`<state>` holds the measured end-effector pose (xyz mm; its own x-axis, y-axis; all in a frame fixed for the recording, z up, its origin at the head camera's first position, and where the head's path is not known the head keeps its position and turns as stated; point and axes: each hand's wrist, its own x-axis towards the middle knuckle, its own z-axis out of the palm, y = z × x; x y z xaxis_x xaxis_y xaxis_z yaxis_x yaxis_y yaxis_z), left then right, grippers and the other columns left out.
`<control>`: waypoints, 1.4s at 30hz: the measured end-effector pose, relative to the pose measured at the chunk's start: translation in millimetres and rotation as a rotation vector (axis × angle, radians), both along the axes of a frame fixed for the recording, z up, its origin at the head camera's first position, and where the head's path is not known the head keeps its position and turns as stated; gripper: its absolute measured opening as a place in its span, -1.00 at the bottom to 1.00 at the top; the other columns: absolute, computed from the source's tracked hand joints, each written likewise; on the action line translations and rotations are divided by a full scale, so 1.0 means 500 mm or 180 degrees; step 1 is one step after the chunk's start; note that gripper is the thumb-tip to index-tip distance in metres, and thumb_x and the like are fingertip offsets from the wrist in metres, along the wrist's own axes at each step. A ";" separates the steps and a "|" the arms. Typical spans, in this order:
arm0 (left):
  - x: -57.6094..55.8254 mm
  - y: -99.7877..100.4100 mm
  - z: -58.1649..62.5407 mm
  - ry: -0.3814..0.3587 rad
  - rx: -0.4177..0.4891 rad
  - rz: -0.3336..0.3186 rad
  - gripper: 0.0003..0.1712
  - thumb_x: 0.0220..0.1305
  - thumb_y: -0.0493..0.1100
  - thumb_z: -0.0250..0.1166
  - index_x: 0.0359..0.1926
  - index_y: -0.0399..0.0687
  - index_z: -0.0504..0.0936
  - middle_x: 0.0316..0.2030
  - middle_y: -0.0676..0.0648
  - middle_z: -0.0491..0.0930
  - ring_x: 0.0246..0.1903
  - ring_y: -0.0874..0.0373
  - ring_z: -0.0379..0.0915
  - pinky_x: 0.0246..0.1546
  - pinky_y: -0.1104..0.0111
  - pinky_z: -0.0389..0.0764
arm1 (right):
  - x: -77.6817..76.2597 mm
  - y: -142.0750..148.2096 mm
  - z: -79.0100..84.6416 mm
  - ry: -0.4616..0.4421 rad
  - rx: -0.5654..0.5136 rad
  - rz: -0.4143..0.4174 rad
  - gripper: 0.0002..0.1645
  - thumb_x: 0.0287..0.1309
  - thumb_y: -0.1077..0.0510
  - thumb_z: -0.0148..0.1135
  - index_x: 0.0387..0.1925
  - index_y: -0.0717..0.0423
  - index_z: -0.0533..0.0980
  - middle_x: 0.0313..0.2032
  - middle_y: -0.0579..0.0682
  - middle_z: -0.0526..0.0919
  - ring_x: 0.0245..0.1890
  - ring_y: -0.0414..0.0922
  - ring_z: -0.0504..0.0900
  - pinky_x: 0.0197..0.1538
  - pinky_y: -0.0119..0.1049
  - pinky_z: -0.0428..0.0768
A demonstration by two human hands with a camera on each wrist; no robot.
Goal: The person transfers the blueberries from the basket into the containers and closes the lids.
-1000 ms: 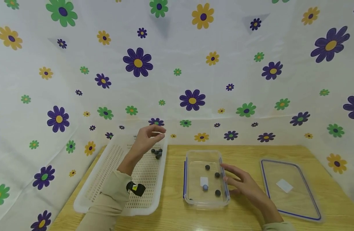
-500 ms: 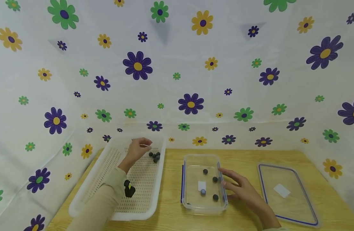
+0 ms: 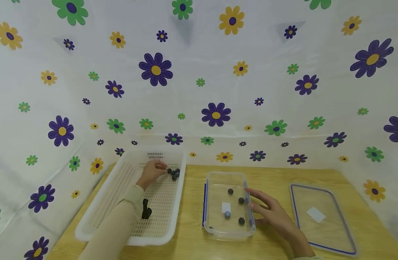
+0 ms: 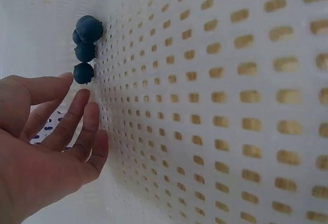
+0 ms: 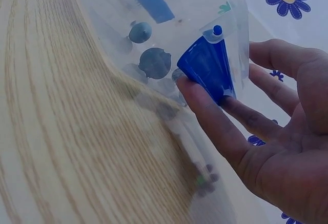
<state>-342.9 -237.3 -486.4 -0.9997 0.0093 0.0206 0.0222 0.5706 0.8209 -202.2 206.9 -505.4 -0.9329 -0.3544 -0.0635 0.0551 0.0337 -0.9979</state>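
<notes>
Several blueberries (image 3: 174,175) lie clustered at the right side of a white perforated plastic basket (image 3: 158,220). My left hand (image 3: 151,171) is down inside that basket, its parted thumb and fingers just short of the nearest blueberry (image 4: 83,73); nothing is held. On the table, a clear plastic container (image 3: 229,231) with blue side latches holds several more blueberries (image 3: 241,221), spread apart. My right hand (image 3: 273,213) touches the container's right side, with extended fingers spread around the blue latch (image 5: 207,70) and the rim.
A clear lid (image 3: 332,231) with a blue seal and a white label lies on the wooden table (image 3: 192,231) at the right. Behind and at both sides hangs a white flower-print sheet (image 3: 192,97). A black device is strapped at the left wrist.
My left hand has come down into the basket, from above its far right edge to beside the blueberries. The right hand stays at the container's side.
</notes>
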 end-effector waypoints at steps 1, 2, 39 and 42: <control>0.000 0.005 0.002 -0.0026 0.0027 -0.0026 -0.73 0.32 -0.37 0.34 0.02 -0.39 0.65 -0.02 -0.33 0.67 0.02 -0.22 0.59 0.03 -0.02 0.62 | 0.001 0.001 0.001 -0.0008 0.0006 -0.0031 -0.30 0.51 0.09 0.15 0.56 0.05 0.20 0.57 0.25 0.00 0.40 0.47 0.23 -0.02 0.13 0.69; 0.000 0.010 0.005 -0.0045 0.0052 -0.0062 -0.72 0.32 -0.37 0.33 0.03 -0.41 0.65 -0.02 -0.34 0.67 0.03 -0.24 0.58 0.01 -0.02 0.63 | 0.001 0.003 0.002 -0.0017 0.0009 -0.0056 -0.30 0.50 0.09 0.16 0.56 0.04 0.21 0.57 0.24 0.00 0.41 0.46 0.22 -0.02 0.13 0.70; 0.032 0.050 0.091 -0.0092 0.0854 0.0271 -0.69 0.39 -0.35 0.27 0.10 -0.40 0.58 -0.01 -0.32 0.60 0.01 -0.21 0.59 0.13 0.05 0.62 | 0.004 -0.007 0.007 0.0015 0.0086 -0.0087 -0.28 0.48 0.07 0.20 0.55 0.05 0.22 0.58 0.22 0.02 0.40 0.41 0.27 0.00 0.07 0.70; 0.039 0.065 0.112 0.0029 0.1064 0.0164 -0.67 0.40 -0.33 0.28 0.13 -0.38 0.57 0.01 -0.32 0.58 -0.03 -0.13 0.63 0.14 0.10 0.62 | 0.005 -0.003 0.006 0.0027 0.0102 -0.0095 -0.28 0.48 0.07 0.20 0.55 0.05 0.22 0.58 0.23 0.02 0.42 0.42 0.24 0.00 0.07 0.70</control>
